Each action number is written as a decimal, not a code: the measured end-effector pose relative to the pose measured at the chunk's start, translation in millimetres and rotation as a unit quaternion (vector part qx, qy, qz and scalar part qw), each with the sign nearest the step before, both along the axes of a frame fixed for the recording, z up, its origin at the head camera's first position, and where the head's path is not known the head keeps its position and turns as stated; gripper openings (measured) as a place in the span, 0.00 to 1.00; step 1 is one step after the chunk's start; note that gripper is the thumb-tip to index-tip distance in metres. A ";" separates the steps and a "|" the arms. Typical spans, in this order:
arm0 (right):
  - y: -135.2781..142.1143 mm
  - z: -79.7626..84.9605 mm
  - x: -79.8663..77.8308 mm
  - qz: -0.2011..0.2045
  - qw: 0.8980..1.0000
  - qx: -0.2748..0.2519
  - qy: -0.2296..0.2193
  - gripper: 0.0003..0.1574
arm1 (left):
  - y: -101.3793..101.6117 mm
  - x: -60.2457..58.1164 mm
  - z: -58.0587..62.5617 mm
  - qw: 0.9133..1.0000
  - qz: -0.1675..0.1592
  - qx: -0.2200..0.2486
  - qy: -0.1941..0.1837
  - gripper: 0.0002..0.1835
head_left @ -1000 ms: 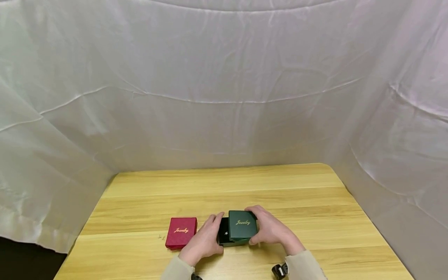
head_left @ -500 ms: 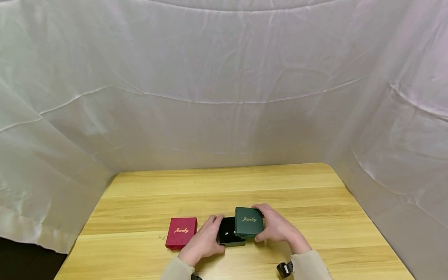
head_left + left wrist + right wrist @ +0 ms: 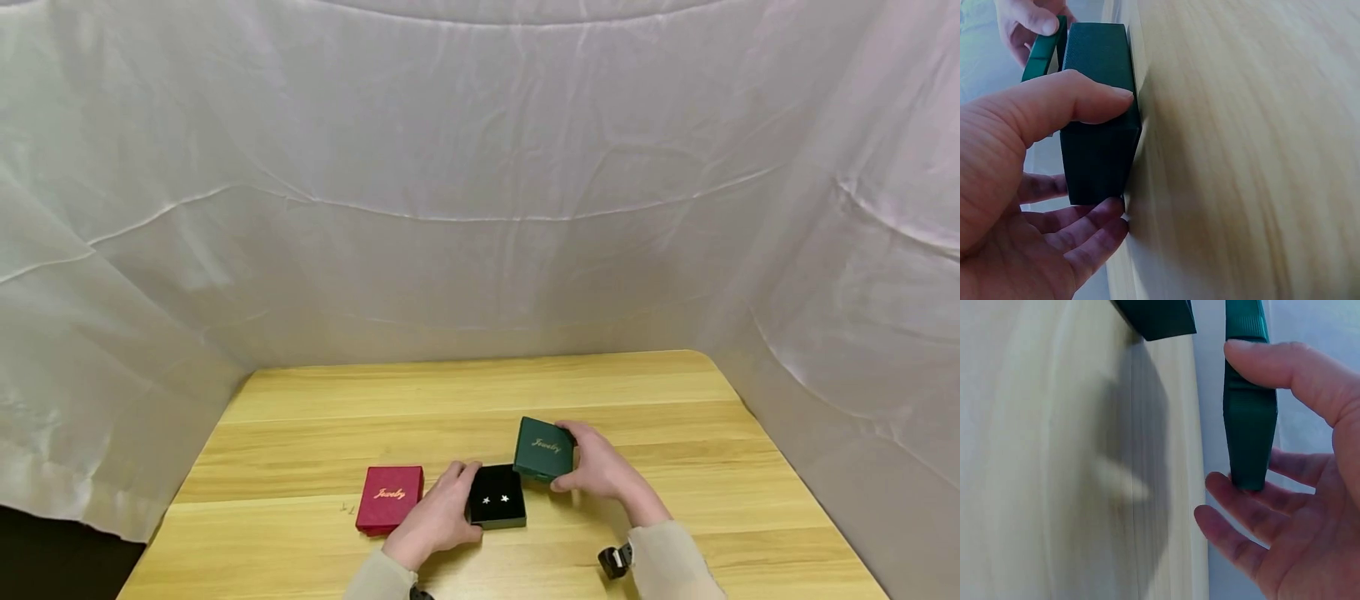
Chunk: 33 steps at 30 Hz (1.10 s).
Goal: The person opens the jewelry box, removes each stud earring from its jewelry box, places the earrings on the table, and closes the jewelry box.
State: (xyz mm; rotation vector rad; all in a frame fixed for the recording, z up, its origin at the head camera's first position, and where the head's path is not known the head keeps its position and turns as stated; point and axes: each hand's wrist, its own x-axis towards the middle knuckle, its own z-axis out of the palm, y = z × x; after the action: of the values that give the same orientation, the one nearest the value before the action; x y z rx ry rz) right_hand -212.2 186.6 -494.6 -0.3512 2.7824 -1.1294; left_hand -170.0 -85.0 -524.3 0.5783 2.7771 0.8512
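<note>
My left hand (image 3: 442, 510) grips the left side of a dark green jewelry box base (image 3: 501, 524) that sits on the table. Inside, two small star-shaped earrings (image 3: 505, 498) show against the black lining. In the left wrist view the thumb lies along one wall of the base (image 3: 1099, 162), with fingers at its corner. My right hand (image 3: 600, 467) holds the green box lid (image 3: 543, 450), marked "Jewelry" in gold, by its right side. The lid is tilted and raised off the table, up and right of the base. In the right wrist view, thumb and fingers pinch the lid (image 3: 1249, 431).
A red jewelry box (image 3: 388, 497), with its lid on, lies left of the left hand. Some tiny items (image 3: 347, 508), too small to identify, lie on the wooden table (image 3: 480, 392) beside it. Pale grey fabric (image 3: 480, 167) hangs around the table's back and sides.
The right hand has lifted the green lid off the base and moved it up and right, turning it slightly. Both star earrings have come into view. The left hand has stayed at the base.
</note>
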 end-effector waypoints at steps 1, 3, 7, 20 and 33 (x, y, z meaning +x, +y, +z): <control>0.3 -0.1 -2.2 -0.004 1.000 0.002 0.001 0.62 | 0.1 -0.2 0.1 1.000 0.000 0.000 0.000 0.51; 1.3 -0.9 -7.1 -0.012 1.000 0.003 0.003 0.61 | 0.3 -0.8 0.0 1.000 -0.001 -0.001 0.002 0.51; 4.0 -5.2 -19.1 -0.027 1.000 0.010 0.005 0.61 | 0.6 -1.5 1.1 1.000 -0.003 -0.002 0.004 0.50; 13.3 -19.8 -51.7 -0.035 0.998 0.055 0.022 0.60 | 3.1 -1.3 2.8 1.000 -0.003 -0.007 0.005 0.51; 11.2 -28.1 -62.9 -0.008 0.998 0.065 -0.020 0.57 | 1.8 0.0 2.1 1.000 0.003 -0.012 0.001 0.52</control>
State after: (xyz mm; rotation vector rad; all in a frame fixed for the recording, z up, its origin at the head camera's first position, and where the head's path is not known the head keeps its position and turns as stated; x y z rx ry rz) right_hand -275.1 197.8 -522.7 -0.2901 2.8096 -0.9414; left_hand -170.0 -83.2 -522.2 0.5671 2.7891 0.8169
